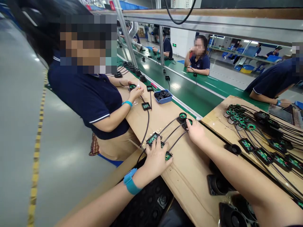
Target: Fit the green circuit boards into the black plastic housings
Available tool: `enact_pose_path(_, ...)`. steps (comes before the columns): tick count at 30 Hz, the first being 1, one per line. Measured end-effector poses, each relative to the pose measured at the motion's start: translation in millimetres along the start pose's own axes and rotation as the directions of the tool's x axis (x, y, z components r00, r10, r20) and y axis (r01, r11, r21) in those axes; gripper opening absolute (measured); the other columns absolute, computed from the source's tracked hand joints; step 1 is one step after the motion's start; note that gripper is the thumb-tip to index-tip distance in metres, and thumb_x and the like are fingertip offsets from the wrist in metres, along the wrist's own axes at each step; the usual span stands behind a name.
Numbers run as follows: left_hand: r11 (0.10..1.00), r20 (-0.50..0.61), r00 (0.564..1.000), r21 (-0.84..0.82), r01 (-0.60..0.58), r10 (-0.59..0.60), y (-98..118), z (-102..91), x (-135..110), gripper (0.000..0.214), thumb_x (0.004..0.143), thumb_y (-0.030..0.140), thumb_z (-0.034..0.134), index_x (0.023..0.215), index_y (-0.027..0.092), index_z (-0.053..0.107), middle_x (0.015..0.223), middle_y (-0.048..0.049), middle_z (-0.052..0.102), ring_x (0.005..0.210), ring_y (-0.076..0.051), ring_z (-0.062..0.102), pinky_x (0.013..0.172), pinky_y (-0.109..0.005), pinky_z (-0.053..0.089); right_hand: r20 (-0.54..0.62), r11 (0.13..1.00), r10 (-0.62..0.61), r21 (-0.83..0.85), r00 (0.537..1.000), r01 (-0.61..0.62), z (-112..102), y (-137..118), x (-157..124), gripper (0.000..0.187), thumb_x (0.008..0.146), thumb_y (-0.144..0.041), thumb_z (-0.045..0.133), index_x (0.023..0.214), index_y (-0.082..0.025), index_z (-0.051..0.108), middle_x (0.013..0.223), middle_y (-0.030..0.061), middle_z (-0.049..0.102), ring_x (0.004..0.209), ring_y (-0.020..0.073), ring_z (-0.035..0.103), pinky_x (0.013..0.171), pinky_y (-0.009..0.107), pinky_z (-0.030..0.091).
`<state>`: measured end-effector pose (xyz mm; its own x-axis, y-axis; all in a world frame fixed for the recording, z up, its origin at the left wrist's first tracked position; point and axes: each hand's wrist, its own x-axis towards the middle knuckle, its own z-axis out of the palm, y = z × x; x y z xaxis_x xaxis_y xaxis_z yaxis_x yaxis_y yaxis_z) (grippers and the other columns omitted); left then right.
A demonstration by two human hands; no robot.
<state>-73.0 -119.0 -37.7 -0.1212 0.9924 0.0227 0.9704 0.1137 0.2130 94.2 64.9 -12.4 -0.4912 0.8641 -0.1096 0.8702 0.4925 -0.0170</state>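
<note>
My left hand (pixel 156 159), with a blue band at its wrist, lies with fingers spread over several small black square housings (pixel 152 138) with green circuit boards. Black cables (pixel 172 125) run from them to round black housings (pixel 182 117) with green boards inside. At the cables' far end, my right hand (pixel 196 131) has its thumb and fingers closed around one round housing; the hand hides part of it. Another round housing sits just beyond that hand. All these parts lie on a cardboard-covered bench (pixel 182 176).
A co-worker (pixel 94 101) at the left handles a similar part. A blue bin (pixel 163 96) of black parts stands near the green conveyor (pixel 180 85). More cabled boards (pixel 264 154) lie at the right, black speaker-like units (pixel 219 184) nearer me. A metal shelf beam (pixel 213 25) crosses above.
</note>
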Motion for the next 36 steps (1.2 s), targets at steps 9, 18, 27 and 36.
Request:
enact_pose_path(9,0.996,0.051,0.996,0.057,0.070,-0.073,-9.1,-7.4,36.2,0.052,0.082,0.043,0.067,0.129,0.021,0.064,0.162,-0.0231,0.033,0.144,-0.050,0.034,0.111,-0.074,0.028,-0.069,0.998,-0.038,0.051,0.997,0.042,2.7,-6.2,33.1,0.050,0.107,-0.024,0.036,0.156,-0.013,0.034,0.136,0.0254,0.051,0.126,0.0360,0.045,0.093,0.048,0.049)
enact_pose_path(18,0.996,0.180,0.981,-0.021,0.084,-0.079,-78.3,-20.1,95.9,0.067,0.085,0.050,0.066,0.145,0.023,0.053,0.170,-0.0199,0.017,0.156,-0.044,0.019,0.122,-0.067,0.016,-0.130,0.974,-0.128,0.172,0.983,0.149,0.7,-11.9,59.9,0.052,0.104,-0.024,0.048,0.152,-0.007,0.035,0.140,0.0241,0.048,0.131,0.0350,0.039,0.105,0.049,0.041)
enact_pose_path(27,0.994,-0.091,0.992,0.055,0.089,-0.084,-68.2,-1.9,84.3,0.057,0.097,0.044,0.048,0.143,0.010,0.052,0.163,-0.0291,0.028,0.152,-0.050,0.022,0.117,-0.074,0.022,-0.228,0.970,-0.128,0.172,0.965,0.170,-12.0,-1.6,23.4,0.078,0.095,-0.032,0.068,0.160,-0.018,0.026,0.161,0.0179,0.031,0.140,0.0297,0.037,0.112,0.044,0.038)
enact_pose_path(36,0.708,-0.295,0.859,-0.487,-0.512,0.419,58.8,61.7,-14.7,0.054,0.100,0.043,0.053,0.148,0.022,0.044,0.152,-0.0151,0.051,0.141,-0.029,0.051,0.113,-0.047,0.049,-0.351,0.880,0.475,0.183,0.807,-0.438,-63.6,187.0,-86.6,0.029,0.096,-0.031,0.058,0.118,-0.018,0.069,0.122,0.0149,0.069,0.118,0.0318,0.058,0.101,0.046,0.046)
